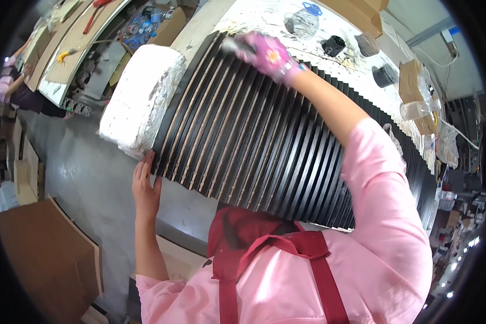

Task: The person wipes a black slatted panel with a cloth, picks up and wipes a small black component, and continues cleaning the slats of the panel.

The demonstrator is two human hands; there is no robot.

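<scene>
A long black pleated bellows cover stretches across the table, with tan-edged folds at its left end. My right hand, in a pink flowered glove, is at the far left part of the folds. Its fingers are closed on a greyish-white wad, blurred and partly hidden, perhaps a cloth. At the near left corner of the bellows is my bare left hand, its fingers stretched out and its thumb apart, touching the edge. Against the bellows' left end stands a white block with a wrinkled surface.
A clear bottle with a blue handle, a black cup and a dark grey container stand on the stained white table behind. Brown cardboard lies at lower left. Another person is at far left, beside a bench.
</scene>
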